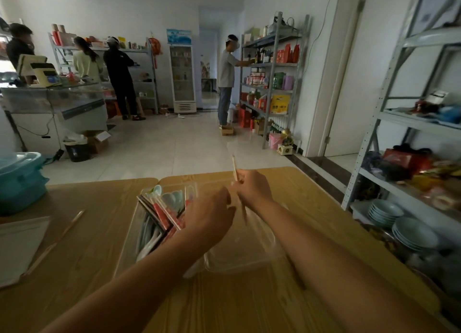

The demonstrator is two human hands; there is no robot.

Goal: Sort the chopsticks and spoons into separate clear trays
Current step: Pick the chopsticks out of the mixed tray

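A clear tray (129, 235) on the wooden table holds wrapped chopsticks (162, 214) with red and dark sleeves, plus pale ceramic spoons (172, 198). To its right sits a second clear tray (252, 255). My right hand (252, 186) grips a bare wooden chopstick (234, 166) that sticks up above the fist, over the far end of the right tray. My left hand (209, 216) hovers between the two trays, palm down, its fingers bent; whether it holds anything I cannot tell. Another wooden chopstick (57, 240) lies loose on the table at the left.
A teal plastic bin (21, 180) stands at the table's left edge, with a white sheet (20, 242) in front of it. A metal shelf with stacked plates (414, 232) runs along the right. Several people stand at shelves and a counter across the tiled floor.
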